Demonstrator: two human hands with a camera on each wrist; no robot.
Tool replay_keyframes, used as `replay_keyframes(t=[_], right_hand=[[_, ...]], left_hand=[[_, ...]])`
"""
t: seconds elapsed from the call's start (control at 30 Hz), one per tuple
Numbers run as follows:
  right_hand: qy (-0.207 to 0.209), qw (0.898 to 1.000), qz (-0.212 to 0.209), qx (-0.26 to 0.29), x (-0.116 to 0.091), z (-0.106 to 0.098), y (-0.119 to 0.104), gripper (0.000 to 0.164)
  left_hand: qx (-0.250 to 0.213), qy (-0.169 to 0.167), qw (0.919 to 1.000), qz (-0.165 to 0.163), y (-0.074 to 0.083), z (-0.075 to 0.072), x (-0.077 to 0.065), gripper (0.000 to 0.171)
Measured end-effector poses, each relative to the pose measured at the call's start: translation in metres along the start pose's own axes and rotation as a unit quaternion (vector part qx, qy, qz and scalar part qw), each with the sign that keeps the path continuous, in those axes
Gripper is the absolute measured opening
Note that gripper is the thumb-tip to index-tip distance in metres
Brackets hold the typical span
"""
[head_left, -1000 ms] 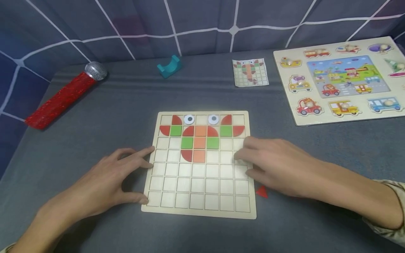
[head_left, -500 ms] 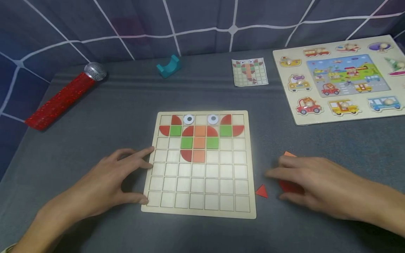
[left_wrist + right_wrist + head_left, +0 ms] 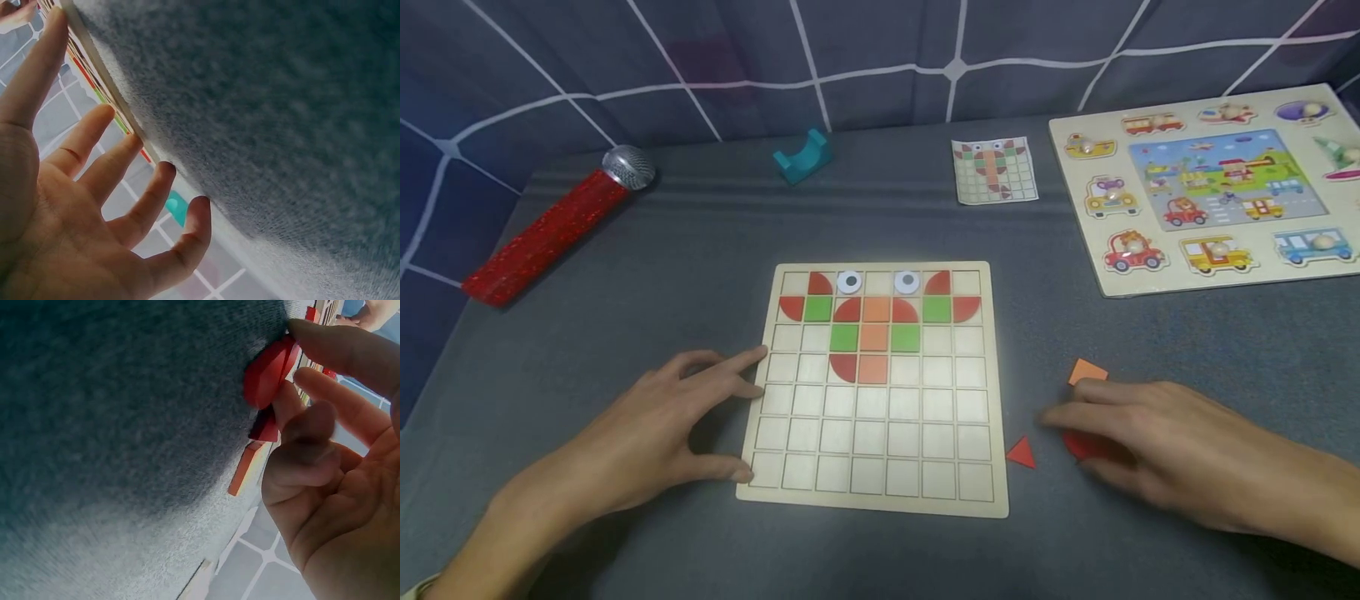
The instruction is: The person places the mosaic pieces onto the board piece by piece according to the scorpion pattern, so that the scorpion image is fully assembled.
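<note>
My left hand (image 3: 662, 425) lies at the left edge of a wooden grid board (image 3: 870, 479), fingers spread, fingertips and thumb touching its rim. In the board's upper cells sit red quarter-circles, green squares, orange squares and two googly eyes (image 3: 849, 282). Right of the board, my right hand (image 3: 1157, 442) is low over loose pieces. In the right wrist view, its thumb and a finger pinch a red rounded piece (image 3: 262, 375); more red lies close against it. An orange square (image 3: 1087, 371) shows beyond the fingers, and a red triangle (image 3: 1022, 452) lies between hand and board.
Behind the board lies a paper pattern card (image 3: 995, 171). A vehicle peg puzzle (image 3: 1120, 229) fills the back right. At the back left are a red toy microphone (image 3: 550, 233) and a teal curved piece (image 3: 803, 157). A dark checked cloth (image 3: 880, 50) hangs behind.
My right hand has moved from the board's right side to the loose pieces, then shifted slightly right, uncovering more of the orange square. My left hand and the board's pattern stay as they were.
</note>
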State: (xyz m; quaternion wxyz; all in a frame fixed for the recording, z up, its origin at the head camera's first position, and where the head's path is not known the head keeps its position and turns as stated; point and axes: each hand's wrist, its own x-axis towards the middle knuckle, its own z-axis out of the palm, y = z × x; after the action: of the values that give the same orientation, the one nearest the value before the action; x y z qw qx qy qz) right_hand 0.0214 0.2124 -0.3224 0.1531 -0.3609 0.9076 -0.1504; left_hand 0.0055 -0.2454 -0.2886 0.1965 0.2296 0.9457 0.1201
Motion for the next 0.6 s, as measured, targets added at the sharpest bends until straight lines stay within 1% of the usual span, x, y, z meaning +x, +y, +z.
replay_keyframes(t=[0.07, 0.2, 0.3, 0.4, 0.5, 0.6], right_hand=[[0.007, 1.0, -0.005, 0.001, -0.0002, -0.0009, -0.0004, 0.051], [0.025, 1.0, -0.008, -0.001, -0.0012, -0.0031, -0.0022, 0.053], [0.035, 0.999, 0.0, -0.007, -0.0018, -0.0046, -0.0041, 0.053], [0.035, 0.999, 0.016, -0.006, -0.001, -0.0054, -0.005, 0.05], [0.029, 0.999, 0.031, -0.01, -0.0004, -0.0059, -0.0046, 0.049], [0.033, 0.999, 0.027, -0.012, -0.0002, -0.0065, -0.0046, 0.051]], left_hand=[[0.001, 0.0, 1.0, 0.001, 0.0001, 0.0001, 0.0001, 0.083], [0.001, 0.003, 1.0, 0.004, 0.0006, -0.0002, 0.0007, 0.083], [-0.002, 0.0, 1.0, 0.001, 0.0008, -0.0005, 0.0016, 0.084], [0.0, -0.001, 1.0, 0.0, 0.0005, -0.0005, 0.0013, 0.085], [0.003, 0.003, 1.0, 0.005, 0.0003, -0.0003, 0.0006, 0.084], [0.004, 0.007, 0.9999, 0.009, 0.0001, -0.0002, -0.0001, 0.082]])
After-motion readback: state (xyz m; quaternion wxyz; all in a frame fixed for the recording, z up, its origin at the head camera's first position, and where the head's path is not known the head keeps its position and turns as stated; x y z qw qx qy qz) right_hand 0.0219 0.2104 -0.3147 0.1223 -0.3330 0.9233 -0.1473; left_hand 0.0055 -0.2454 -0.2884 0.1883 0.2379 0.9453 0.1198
